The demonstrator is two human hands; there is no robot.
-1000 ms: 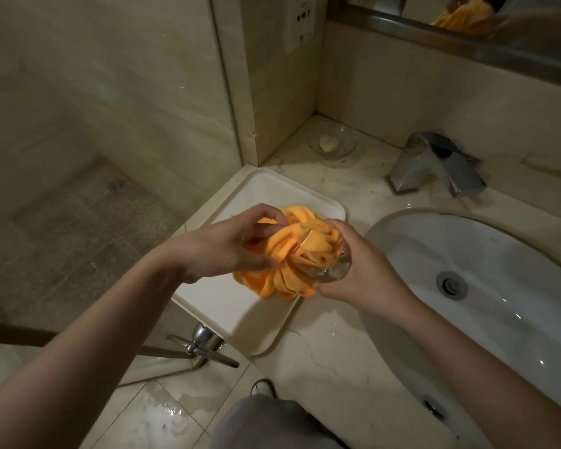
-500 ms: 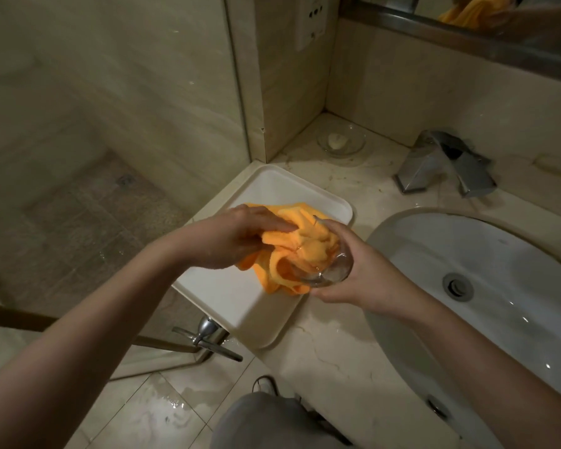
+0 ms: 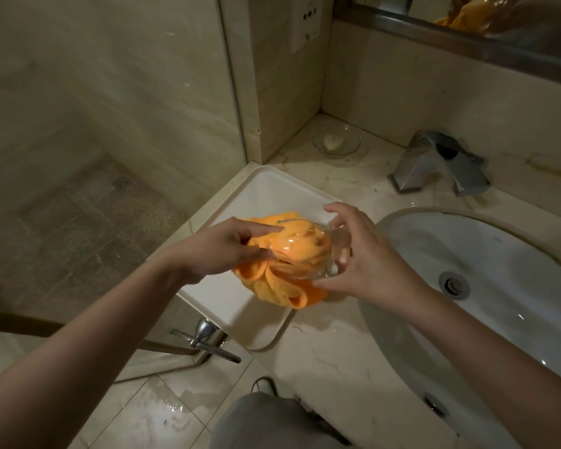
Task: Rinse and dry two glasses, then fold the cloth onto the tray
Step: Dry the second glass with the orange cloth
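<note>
Far left, past a glass wall (image 3: 162, 92): a wet shower floor (image 3: 78, 228). Lower down, a shiny metal handle (image 3: 204, 338) by the counter's left edge.

On the left edge of the counter (image 3: 331, 351): a white tray (image 3: 272, 196), flat, one corner poking off the front.

Above the tray: left hand (image 3: 221, 251), fingers curled into an orange cloth (image 3: 279, 280), pointer finger straight along the top. Most of the cloth stuffed inside a clear glass (image 3: 308, 251); the rest hanging out below in soft folds, above the tray's near right side. Glass tipped sideways, open end toward the left hand.

Just right of that: right hand (image 3: 366, 264), fingers curled round the bottom end of the glass, holding it up over the spot between tray and sink.

At the back corner of the counter: a small clear dish (image 3: 337, 142) with a pale lump of soap inside.

Further right, by the back wall: a shiny tap (image 3: 438, 163).

Right side of the counter: a big white sink (image 3: 499, 254), round drain in the middle, some water drops.

Top right: a mirror (image 3: 515, 21), a bit of orange showing in it.
</note>
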